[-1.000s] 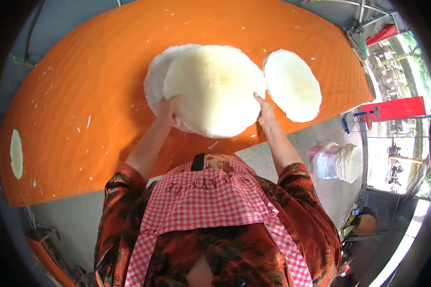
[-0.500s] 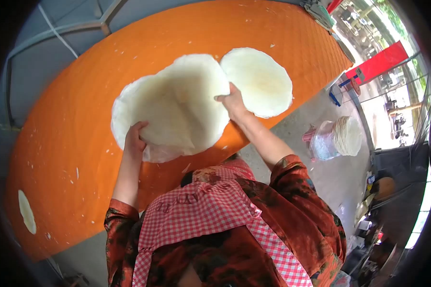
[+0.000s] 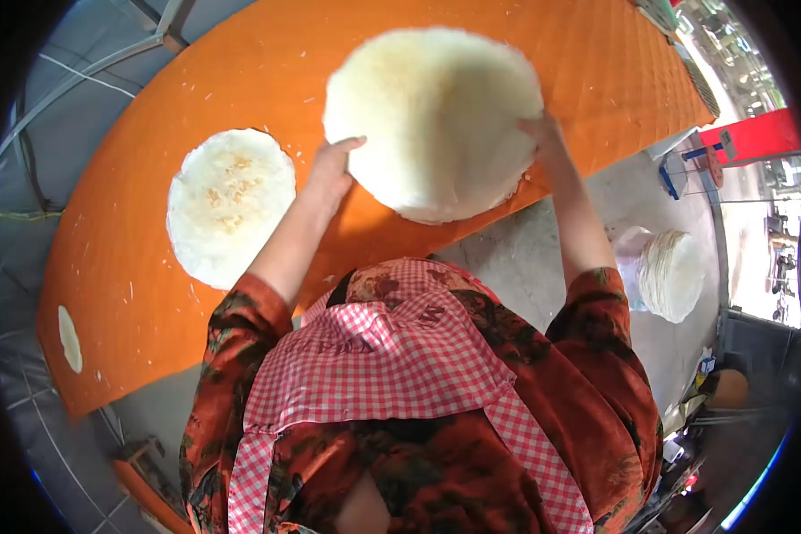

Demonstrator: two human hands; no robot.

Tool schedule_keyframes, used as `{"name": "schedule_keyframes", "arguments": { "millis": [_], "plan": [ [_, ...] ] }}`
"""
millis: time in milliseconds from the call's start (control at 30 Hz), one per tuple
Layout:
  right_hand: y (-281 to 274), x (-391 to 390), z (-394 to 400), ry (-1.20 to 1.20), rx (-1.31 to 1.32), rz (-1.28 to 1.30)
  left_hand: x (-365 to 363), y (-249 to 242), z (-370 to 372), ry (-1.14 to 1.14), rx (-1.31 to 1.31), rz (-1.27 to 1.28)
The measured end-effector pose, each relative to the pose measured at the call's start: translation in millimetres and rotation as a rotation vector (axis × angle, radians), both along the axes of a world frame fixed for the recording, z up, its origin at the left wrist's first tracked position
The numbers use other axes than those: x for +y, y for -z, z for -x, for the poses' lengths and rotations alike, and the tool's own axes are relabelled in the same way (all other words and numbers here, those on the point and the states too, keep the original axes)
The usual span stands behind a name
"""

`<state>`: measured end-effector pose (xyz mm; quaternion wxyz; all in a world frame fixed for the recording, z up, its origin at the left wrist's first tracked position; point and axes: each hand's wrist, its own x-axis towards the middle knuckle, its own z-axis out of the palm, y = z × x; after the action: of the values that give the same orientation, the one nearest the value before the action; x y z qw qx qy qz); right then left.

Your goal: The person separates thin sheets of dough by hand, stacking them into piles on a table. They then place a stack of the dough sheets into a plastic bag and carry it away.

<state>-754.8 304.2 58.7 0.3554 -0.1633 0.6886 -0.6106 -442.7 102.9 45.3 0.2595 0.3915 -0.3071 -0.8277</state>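
A large round pale sheet (image 3: 432, 125) is held up in both hands over the orange table (image 3: 267, 80). My left hand (image 3: 331, 169) grips its lower left edge, with the thumb on top. On the right edge, my right hand (image 3: 545, 138) is closed on the same sheet, its fingertips slightly blurred. A second round sheet with brownish flakes on it (image 3: 231, 209) lies flat on the table, left of my left hand. Whatever is directly under the held sheet is hidden.
A small oval pale piece (image 3: 69, 340) lies at the table's far left. On the floor to the right stands a stack of round pale sheets (image 3: 674, 276). Blue-legged stool (image 3: 672, 176) and red panel (image 3: 756, 136) are at the upper right.
Both hands have moved right with the sheet, which is now spread round and covers where the right-hand round sheet lay. A flake-strewn sheet now shows at left. The view has shifted.
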Motion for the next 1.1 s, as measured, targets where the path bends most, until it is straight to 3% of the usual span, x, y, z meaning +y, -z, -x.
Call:
{"name": "schedule_keyframes", "arguments": {
  "millis": [67,100,200,300,367,467,500,567,633,667,700,800,867,900,967,1033,1100],
  "plan": [
    [77,8,25,-0.102,0.037,-0.204,16,35,12,-0.034,-0.169,-0.017],
    [82,9,29,-0.089,-0.028,-0.145,20,48,17,-0.048,-0.252,-0.022],
    [84,12,27,-0.062,-0.153,-0.033,0,70,9,0.011,-0.181,-0.032],
    [79,13,26,-0.089,-0.138,0.011,19,29,14,-0.048,-0.435,0.127],
    [81,15,23,-0.131,-0.120,0.116,29,29,15,-0.085,-0.563,0.290],
    [54,15,32,-0.219,0.222,-0.492,41,61,4,-0.242,-0.679,0.350],
    [56,14,41,-0.101,0.348,-0.461,44,70,1,-0.312,-0.701,0.342],
    [62,7,68,0.140,0.599,-0.396,66,45,12,-0.290,-0.620,0.172],
    [54,-9,72,0.078,0.386,-0.290,75,52,17,-0.256,-0.537,0.065],
    [50,-19,76,0.045,0.283,-0.233,75,65,16,-0.221,-0.617,0.098],
    [99,-23,80,-0.021,0.176,-0.039,77,68,20,-0.190,-0.691,0.132],
    [105,-11,47,-0.071,0.623,-0.309,67,94,18,-0.087,-0.793,0.195],
    [86,-8,47,-0.106,0.544,-0.281,63,132,5,-0.045,-0.844,0.242],
    [81,-9,48,-0.122,0.496,-0.269,63,134,2,-0.028,-0.883,0.286],
    [97,-15,60,-0.044,0.675,-0.373,62,136,-2,-0.020,-1.008,0.437],
    [86,-20,71,0.001,0.888,-0.384,87,46,17,-0.036,-1.167,0.643],
    [46,-18,64,0.010,1.123,-0.301,93,13,22,-0.022,-0.935,1.295]
  ]
}}
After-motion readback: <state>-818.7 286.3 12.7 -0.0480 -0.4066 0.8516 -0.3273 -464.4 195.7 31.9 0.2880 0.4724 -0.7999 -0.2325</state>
